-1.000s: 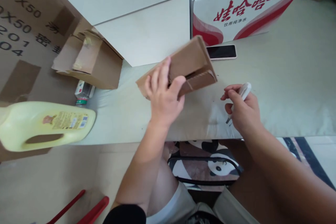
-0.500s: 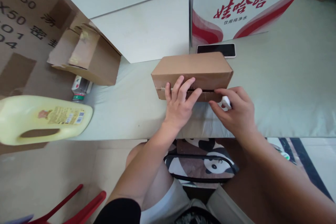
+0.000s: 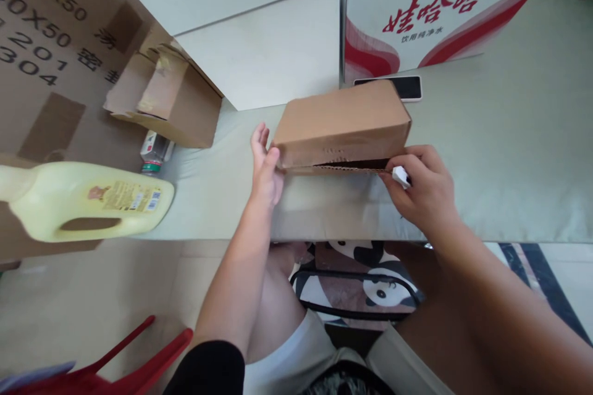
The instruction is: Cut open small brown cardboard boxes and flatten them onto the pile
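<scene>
A brown cardboard box (image 3: pixel 343 114) lies on the pale cloth-covered surface, its front flap lifted with a dark gap behind it. My left hand (image 3: pixel 267 173) is at the box's left end, thumb against the front corner and forefinger raised; its lower fingers are partly hidden. At the right front corner, my right hand (image 3: pixel 421 182) pinches the flap's edge between thumb and fingers. A small white object (image 3: pixel 400 177) with a dark end also sticks out of this hand; its kind is unclear. The inside of the box cannot be seen.
Behind the box lie a phone (image 3: pixel 410 87), a white carton with red lettering (image 3: pixel 417 24) and a large white box (image 3: pixel 264 43). On the left are a yellow jug (image 3: pixel 134 200), a small bottle (image 3: pixel 152 151), and an opened carton (image 3: pixel 192 108).
My left hand has moved from the box's front to its left end. My right hand has pulled the flap outward, widening the gap, and the box has turned slightly.
</scene>
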`<action>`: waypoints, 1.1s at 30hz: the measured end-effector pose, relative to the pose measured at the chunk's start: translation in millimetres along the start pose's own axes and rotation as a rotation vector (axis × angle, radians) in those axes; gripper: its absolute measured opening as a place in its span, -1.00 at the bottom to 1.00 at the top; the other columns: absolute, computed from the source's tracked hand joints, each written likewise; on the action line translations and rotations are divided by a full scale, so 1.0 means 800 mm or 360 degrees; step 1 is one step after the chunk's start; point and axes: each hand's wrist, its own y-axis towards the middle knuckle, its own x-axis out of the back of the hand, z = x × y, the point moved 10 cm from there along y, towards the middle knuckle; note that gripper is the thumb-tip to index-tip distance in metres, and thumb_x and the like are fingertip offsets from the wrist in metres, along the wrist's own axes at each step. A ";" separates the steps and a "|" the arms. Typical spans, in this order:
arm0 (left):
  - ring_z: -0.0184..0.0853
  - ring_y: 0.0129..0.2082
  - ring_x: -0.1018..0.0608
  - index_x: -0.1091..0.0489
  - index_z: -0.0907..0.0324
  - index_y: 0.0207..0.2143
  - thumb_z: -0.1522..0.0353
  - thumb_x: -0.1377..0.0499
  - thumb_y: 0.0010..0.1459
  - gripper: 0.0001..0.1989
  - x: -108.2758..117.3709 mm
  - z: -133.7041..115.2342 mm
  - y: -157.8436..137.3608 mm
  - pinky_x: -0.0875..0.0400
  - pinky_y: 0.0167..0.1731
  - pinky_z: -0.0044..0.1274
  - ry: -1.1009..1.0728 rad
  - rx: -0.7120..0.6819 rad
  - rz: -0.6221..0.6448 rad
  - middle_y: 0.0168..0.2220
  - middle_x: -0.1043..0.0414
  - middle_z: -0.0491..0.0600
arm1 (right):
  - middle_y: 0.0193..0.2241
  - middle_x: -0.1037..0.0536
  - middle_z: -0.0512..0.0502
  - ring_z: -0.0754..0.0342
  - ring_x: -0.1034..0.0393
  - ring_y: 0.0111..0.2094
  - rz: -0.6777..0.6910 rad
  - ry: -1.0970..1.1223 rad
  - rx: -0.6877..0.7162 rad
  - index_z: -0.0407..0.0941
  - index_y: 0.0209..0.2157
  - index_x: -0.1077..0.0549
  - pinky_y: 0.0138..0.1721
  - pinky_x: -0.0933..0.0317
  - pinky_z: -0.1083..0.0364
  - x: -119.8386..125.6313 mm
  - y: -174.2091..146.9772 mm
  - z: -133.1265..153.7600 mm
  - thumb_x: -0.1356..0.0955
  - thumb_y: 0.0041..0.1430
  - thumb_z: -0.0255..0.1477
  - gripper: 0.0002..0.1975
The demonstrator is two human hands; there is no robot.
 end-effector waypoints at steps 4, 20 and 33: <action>-0.19 0.09 -0.49 -0.25 -0.06 0.09 -0.26 -0.24 -0.04 -0.23 -0.013 0.009 -0.002 -0.48 -0.06 -0.42 -0.0241 0.0146 0.0034 0.19 -0.33 0.05 | -0.12 -0.56 -0.14 -0.06 -0.48 -0.13 0.0041 0.0081 0.0047 0.01 -0.30 -0.44 -0.19 -0.33 -0.02 -0.004 -0.001 0.000 -0.35 0.21 -0.38 -0.99; -0.22 0.09 -0.53 -0.25 0.01 -0.03 -0.05 -0.35 0.04 -0.42 -0.050 0.033 0.004 -0.44 0.02 -0.39 -0.0062 -0.0022 0.0105 0.05 -0.42 0.06 | -0.46 -0.45 -0.05 -0.04 -0.35 -0.37 -0.0026 -0.0004 -0.0551 -0.03 -0.45 -0.39 -0.26 -0.18 -0.02 -0.016 0.022 -0.047 -0.39 0.07 -0.26 -0.84; -0.20 0.15 -0.47 -0.30 0.04 -0.03 -0.05 -0.33 0.07 -0.45 -0.052 -0.006 -0.011 -0.51 -0.11 -0.49 -0.0055 -0.0289 -0.0044 0.18 -0.28 0.11 | -0.61 -0.39 0.05 0.12 -0.20 -0.58 -0.0226 0.0297 -0.0906 -0.05 -0.53 -0.37 -0.48 -0.10 0.05 0.007 -0.003 -0.034 -0.46 -0.16 -0.21 -0.74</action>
